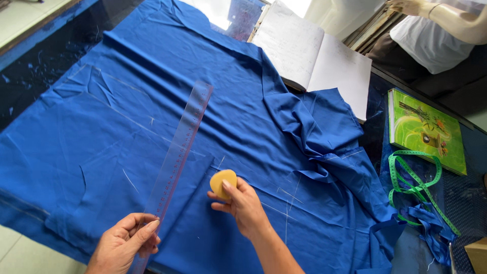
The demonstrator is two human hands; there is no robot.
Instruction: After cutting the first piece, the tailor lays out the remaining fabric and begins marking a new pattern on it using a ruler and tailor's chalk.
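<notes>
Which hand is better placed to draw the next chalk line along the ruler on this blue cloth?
Right. The right hand already pinches the yellow chalk just beside the clear ruler, over the blue fabric. The left hand is occupied gripping the ruler's near end.

1. L hand (123, 242) pinched near end of clear ruler (177, 162), lying slantwise on blue cloth (101, 137).
2. R hand (242, 203) held yellow chalk disc (223, 181) on cloth, just beside ruler.
3. Open notebook (314, 58), green book (426, 129), green tape measure (413, 185) lay to the right.
4. Another person's arm (451, 20) at top right.
</notes>
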